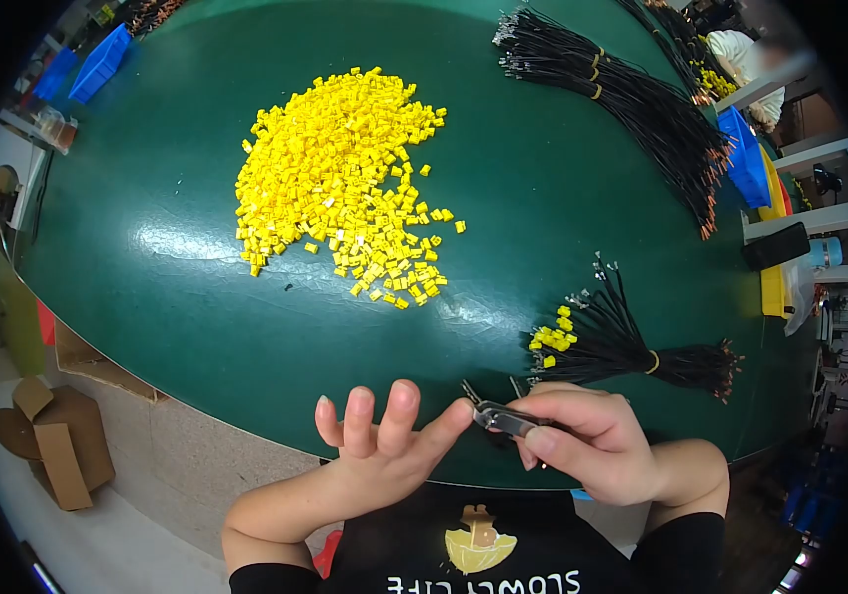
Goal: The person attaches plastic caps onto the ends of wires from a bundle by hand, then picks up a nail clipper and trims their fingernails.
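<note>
My right hand [592, 445] is closed around a small dark metal tool with a shiny lever, which looks like nail clippers [506, 420]. Its head meets the tip of my left index finger. My left hand [384, 441] is held up with its fingers spread and holds nothing. Just beyond my right hand lies a bundle of black wires [612, 346], tied with a band. Several yellow connector housings [555, 335] sit at the left ends of these wires. Thin metal prongs stick out near the tool, and I cannot make out what they belong to.
A large heap of yellow housings [335, 168] spreads over the green table [187, 317]. Larger tied bundles of black wires [632, 104] lie at the back right. Blue bins [100, 64] stand at the far left. A cardboard box [63, 445] is on the floor. Another person [741, 61] is at the far right.
</note>
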{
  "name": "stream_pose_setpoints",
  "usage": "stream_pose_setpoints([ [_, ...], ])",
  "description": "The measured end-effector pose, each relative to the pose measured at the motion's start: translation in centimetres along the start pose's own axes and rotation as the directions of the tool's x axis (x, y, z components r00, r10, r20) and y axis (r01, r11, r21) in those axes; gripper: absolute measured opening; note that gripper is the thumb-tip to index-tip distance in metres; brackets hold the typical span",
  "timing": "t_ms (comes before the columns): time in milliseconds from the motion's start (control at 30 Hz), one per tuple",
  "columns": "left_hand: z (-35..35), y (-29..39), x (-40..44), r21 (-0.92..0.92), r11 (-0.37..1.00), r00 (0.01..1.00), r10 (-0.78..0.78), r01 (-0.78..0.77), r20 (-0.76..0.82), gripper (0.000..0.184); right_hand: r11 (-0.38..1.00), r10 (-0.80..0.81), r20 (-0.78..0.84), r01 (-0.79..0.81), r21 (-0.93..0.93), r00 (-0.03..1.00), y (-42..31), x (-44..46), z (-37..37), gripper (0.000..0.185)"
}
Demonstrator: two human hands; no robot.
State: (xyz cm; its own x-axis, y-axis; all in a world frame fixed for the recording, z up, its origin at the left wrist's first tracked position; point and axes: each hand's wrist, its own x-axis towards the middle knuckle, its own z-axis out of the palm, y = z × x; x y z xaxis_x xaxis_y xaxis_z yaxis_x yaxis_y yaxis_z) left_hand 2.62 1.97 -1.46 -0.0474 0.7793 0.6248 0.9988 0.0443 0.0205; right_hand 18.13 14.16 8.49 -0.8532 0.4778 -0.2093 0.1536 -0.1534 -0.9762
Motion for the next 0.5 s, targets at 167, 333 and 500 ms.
stream_pose_setpoints([
  [167, -0.17, 0.0, 0.0, -0.029, 1.0, 1.0, -0.001, 0.002, 0.025, 0.052, 1.0, -0.002, -0.006, 0.002, 0.019, 1.0, 0.03, 0.07, 0.05, 0.025],
  [333, -0.1, 0.04, 0.03, -0.031, 1.0, 1.0, -0.001, 0.001, 0.01, 0.052, 1.0, -0.007, 0.03, 0.008, -0.024, 1.0, -0.15, 0.26, -0.12, 0.025],
  [500, 0.17, 0.07, 0.03, 0.009, 1.0, 1.0, 0.004, -0.004, -0.021, 0.053, 0.999, -0.018, 0.018, 0.018, -0.027, 1.0, -0.08, 0.27, -0.25, 0.023],
])
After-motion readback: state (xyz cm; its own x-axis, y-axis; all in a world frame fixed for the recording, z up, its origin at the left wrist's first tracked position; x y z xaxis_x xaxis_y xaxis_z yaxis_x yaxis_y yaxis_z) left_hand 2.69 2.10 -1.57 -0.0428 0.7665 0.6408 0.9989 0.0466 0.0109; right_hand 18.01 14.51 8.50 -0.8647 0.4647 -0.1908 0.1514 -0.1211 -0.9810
